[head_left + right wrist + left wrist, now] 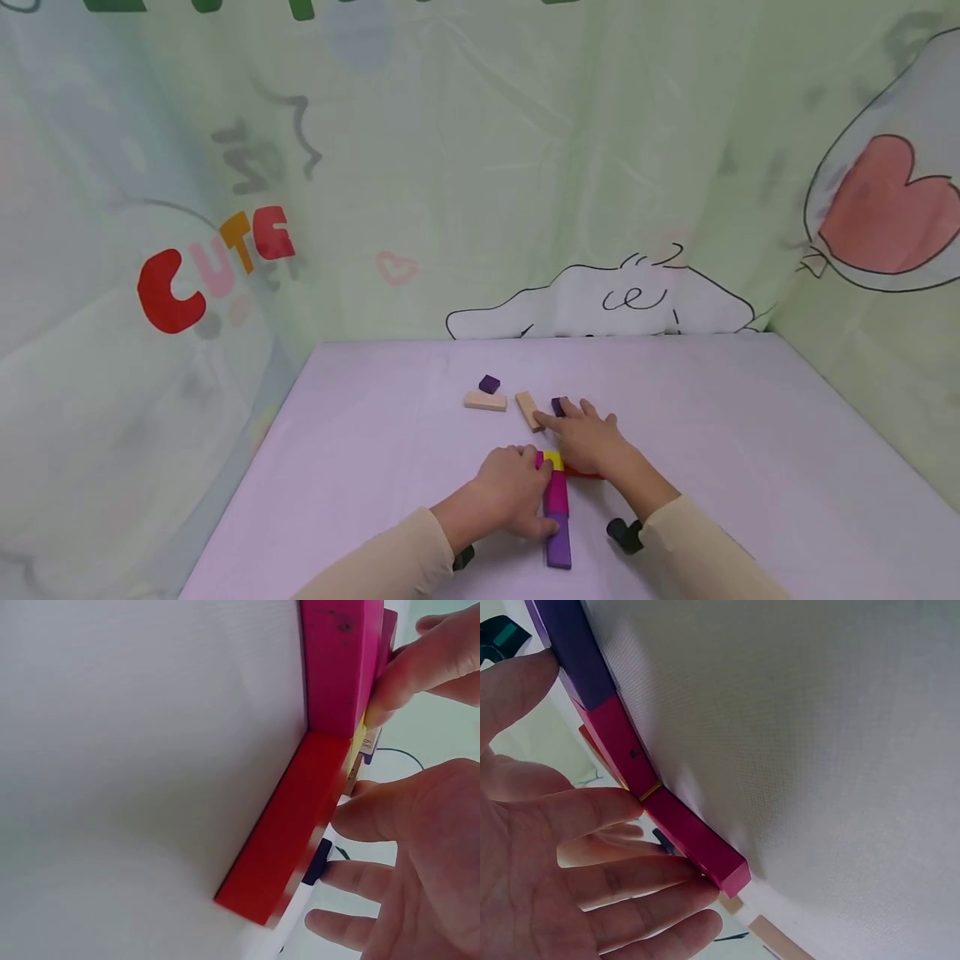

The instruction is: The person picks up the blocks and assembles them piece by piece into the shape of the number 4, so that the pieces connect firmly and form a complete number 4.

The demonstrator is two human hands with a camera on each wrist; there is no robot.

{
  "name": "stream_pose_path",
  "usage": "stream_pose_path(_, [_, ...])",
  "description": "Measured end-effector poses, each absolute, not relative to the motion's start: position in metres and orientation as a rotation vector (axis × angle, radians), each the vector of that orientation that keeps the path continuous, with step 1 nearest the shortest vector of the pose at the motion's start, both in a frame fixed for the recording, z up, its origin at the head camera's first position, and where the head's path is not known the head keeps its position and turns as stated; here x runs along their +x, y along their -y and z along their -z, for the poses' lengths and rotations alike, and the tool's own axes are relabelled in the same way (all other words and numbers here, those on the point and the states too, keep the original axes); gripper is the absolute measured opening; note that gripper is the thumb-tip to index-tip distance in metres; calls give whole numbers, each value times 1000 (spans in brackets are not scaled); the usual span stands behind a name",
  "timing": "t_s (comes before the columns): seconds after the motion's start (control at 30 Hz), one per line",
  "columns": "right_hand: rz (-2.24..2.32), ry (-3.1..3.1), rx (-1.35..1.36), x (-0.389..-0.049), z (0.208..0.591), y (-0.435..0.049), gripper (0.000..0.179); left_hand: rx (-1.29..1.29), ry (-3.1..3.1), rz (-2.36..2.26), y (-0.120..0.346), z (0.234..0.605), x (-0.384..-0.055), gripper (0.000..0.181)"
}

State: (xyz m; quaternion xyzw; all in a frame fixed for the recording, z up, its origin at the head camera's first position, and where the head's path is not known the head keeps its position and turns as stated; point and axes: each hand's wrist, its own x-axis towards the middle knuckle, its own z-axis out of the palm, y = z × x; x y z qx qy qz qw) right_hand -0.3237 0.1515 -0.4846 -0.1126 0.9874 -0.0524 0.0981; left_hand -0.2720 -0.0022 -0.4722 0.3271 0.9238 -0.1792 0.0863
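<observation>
A line of blocks lies on the table: a purple block [558, 550], a magenta block [556, 496] and a yellow piece [552, 460]. Another magenta block [697, 836] and a red block [281, 829] angle off from the yellow end to either side. With thumb on the purple block and fingertips along the magenta ones, my left hand [510, 492] rests against the line, fingers mostly straight. Beyond it, my right hand [592, 437] spreads its fingers over the red block. Its fingertips reach a small dark purple block [558, 406]; its thumb is by a plain wooden block [527, 410].
Farther left lie a second plain wooden block [485, 402] and a small dark block [490, 384]. A dark object [624, 536] sits by the right sleeve, another [463, 558] by the left wrist. Printed cloth [480, 183] hangs behind the table.
</observation>
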Motion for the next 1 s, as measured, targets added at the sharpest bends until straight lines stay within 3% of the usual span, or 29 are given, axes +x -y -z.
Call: stream_pose_path(1.0, [66, -2948, -229, -281, 477, -145, 52, 1003, -2798, 553, 3, 472, -267, 85])
